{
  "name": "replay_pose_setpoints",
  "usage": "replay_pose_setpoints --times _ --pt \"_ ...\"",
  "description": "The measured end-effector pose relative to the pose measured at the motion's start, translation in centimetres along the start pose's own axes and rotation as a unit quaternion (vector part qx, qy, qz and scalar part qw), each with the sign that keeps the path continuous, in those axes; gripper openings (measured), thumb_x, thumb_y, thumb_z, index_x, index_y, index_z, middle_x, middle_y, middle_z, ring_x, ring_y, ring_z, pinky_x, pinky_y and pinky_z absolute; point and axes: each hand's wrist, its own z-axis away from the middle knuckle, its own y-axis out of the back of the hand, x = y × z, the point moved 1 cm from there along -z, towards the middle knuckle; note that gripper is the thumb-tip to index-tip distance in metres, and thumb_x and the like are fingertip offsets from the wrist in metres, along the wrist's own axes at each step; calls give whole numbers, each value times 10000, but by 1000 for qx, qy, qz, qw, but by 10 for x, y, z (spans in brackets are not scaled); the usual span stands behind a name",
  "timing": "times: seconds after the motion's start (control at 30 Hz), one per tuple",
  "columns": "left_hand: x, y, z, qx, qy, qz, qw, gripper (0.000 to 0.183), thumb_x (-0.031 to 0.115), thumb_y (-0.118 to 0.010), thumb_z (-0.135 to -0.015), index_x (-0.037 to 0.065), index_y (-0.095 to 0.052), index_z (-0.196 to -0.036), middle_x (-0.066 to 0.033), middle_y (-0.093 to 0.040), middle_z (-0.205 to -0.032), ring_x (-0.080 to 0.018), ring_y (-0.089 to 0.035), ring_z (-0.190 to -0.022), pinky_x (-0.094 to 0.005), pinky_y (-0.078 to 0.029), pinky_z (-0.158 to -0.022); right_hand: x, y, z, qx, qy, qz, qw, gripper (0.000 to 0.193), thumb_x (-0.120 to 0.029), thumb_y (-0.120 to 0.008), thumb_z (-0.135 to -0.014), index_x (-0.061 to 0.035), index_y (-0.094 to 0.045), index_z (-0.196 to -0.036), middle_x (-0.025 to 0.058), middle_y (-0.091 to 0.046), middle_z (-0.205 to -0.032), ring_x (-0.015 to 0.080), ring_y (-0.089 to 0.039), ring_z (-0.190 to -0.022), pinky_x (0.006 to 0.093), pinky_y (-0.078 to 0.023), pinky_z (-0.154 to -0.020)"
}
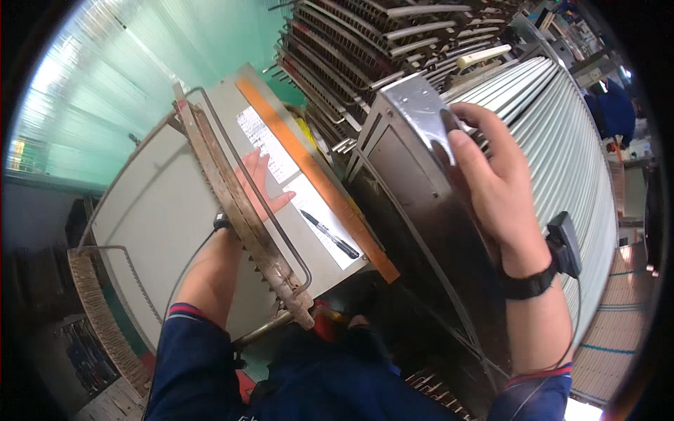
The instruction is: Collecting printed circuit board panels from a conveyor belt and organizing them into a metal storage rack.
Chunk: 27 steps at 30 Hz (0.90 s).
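My left hand reaches beneath a rusty toothed metal bar with a bent rod handle. Its fingers are spread over a written paper sheet on a pale board. A second sheet carries a black pen, close to my left thumb. My right hand is bent round the top edge of a tall shiny metal case, thumb on its face and fingers curled over the far side. What lies under the right palm is hidden.
An orange-brown wooden strip edges the board. Racks of metal bars stand behind. Right of the case is a large stack of pale slats. A brush-like curved piece sits at lower left. A person in dark blue is at far right.
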Motion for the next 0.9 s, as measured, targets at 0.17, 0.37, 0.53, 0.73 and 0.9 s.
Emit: replay_pose_setpoints --times 0.17,0.37,0.53,0.73,0.9 --pt "-9 -14 4 22 -5 17 1000 905 430 -830 -723 -26 -471 -1417 -257 -436 -1492 -430 -436 -1360 -535 -349 -1118 12 -2 5 -48 -78 -114 989 448 -225 -553 -1017 16 -493 -1389 128 -565 -1262 175 -574 -1111 305 -505 -902" --pt "-15 -24 5 44 -47 -20 998 887 367 -847 -709 -20 -470 -1412 -248 -444 -1493 -422 -430 -1378 -535 -351 -1115 25 -10 3 -5 15 -36 999 498 -256 -508 -1028 15 -454 -1442 164 -513 -1362 207 -564 -1191 314 -491 -989" --pt "-4 -13 3 28 -29 -5 999 853 381 -806 -759 -17 -456 -1427 -246 -418 -1514 -436 -385 -1406 -544 -296 -1152 11 -2 2 -23 -22 15 999 358 -160 -604 -988 -41 -580 -1325 11 -598 -972 79 -574 -806 220 -475 -719" --pt "4 16 37 -85 -133 -27 987 759 401 -696 -857 -5 -446 -1447 -246 -392 -1540 -442 -337 -1442 -534 -262 -1191 12 3 3 37 132 182 974 301 -229 -645 -892 -3 -639 -1090 197 -653 -1097 389 -606 -1076 460 -483 -964" --pt "33 15 37 -57 -216 28 974 561 290 -694 -883 34 -551 -1361 -180 -539 -1412 -381 -513 -1288 -483 -400 -1114 5 3 10 69 158 165 971 264 -214 -640 -897 -11 -660 -1065 186 -667 -1072 380 -611 -1055 454 -489 -945"
